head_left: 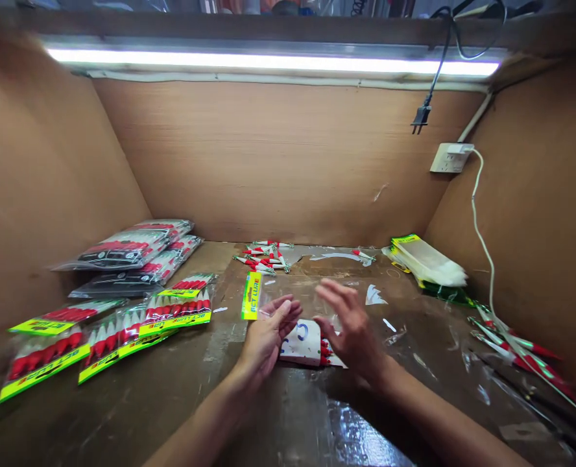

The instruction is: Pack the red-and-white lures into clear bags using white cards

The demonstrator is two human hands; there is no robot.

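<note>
My left hand hovers over the wooden bench, fingers stretched out and close together, touching the clear bag with a yellow header card. My right hand is beside it, fingers spread and slightly blurred, holding nothing. Between and under the hands lies a white card with red-and-white lures at its right edge. A loose pile of red-and-white lures lies farther back on the bench.
Filled lure packs with yellow headers are spread and stacked at the left. A stack of empty bags sits at back right. Long lures lie along the right edge. A wall socket and white cable hang on the right wall.
</note>
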